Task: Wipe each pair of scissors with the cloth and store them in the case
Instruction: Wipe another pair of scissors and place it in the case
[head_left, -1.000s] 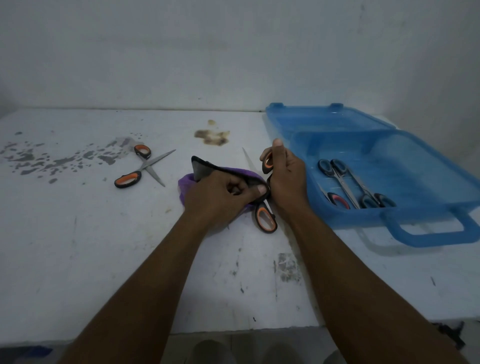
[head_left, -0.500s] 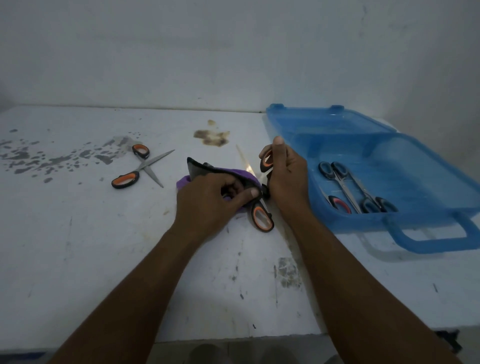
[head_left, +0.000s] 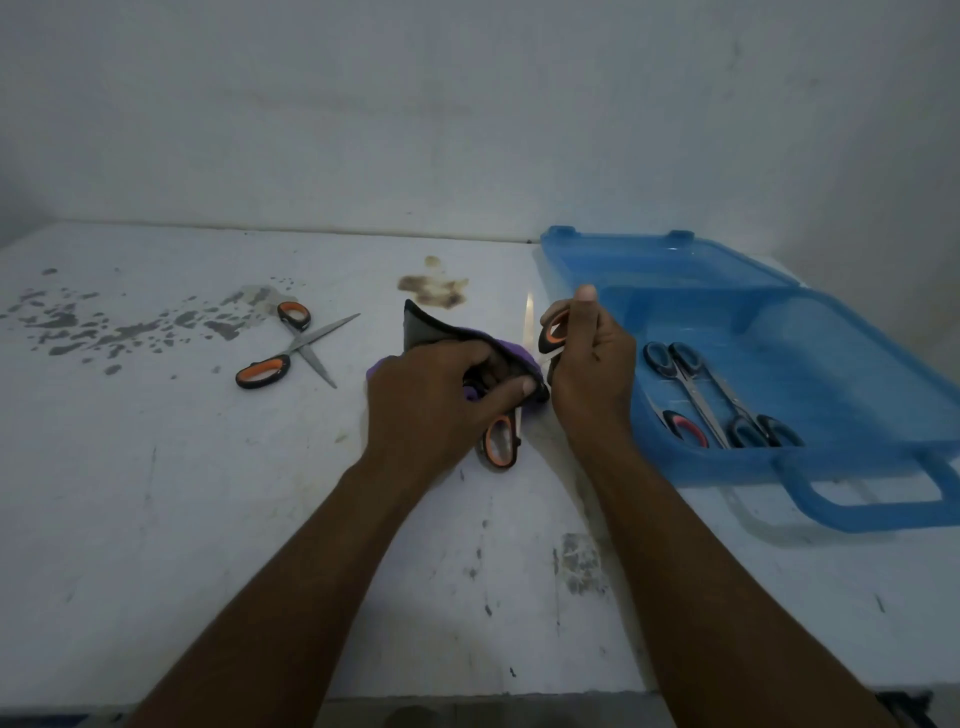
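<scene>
Left hand (head_left: 441, 395) and cloth (head_left: 447, 338) hide the pivot of the orange-handled scissors (head_left: 527, 338), just left of the blue case (head_left: 857, 467). Right hand (head_left: 592, 364) grips the upper handle; left grip pinches cloth.

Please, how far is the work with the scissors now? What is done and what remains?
Done: the blue case lies open and already holds several scissors. In hand: the right hand grips the orange-handled scissors, opened wide, while the left hand presses the purple cloth on one blade. Left: this pair must go into the case, and another orange-handled pair lies open on the table, untouched.
</scene>
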